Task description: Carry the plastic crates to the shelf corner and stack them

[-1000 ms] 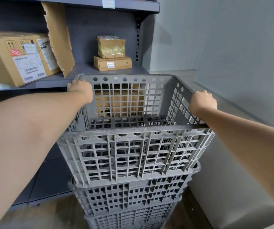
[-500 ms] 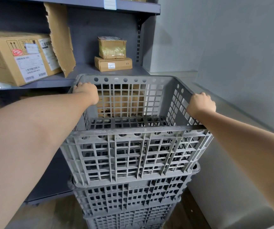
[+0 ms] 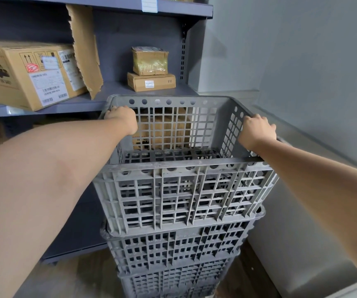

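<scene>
A grey plastic lattice crate (image 3: 182, 190) sits on top of a stack of similar grey crates (image 3: 173, 254) on the floor, in the corner between the shelf and the wall. My left hand (image 3: 122, 118) grips the top crate's left rim near its far corner. On the right rim, my right hand (image 3: 258, 130) is closed. The top crate is empty and rests nested in the one below.
A grey metal shelf unit (image 3: 117, 91) stands right behind the stack. It carries a large cardboard box (image 3: 22, 72), a torn cardboard sheet (image 3: 85, 48) and two small boxes (image 3: 150, 69). A grey wall (image 3: 313, 72) runs close on the right.
The top crate has settled slightly lower onto the stack. My left hand has slid a little nearer along the rim; both hands keep their grip.
</scene>
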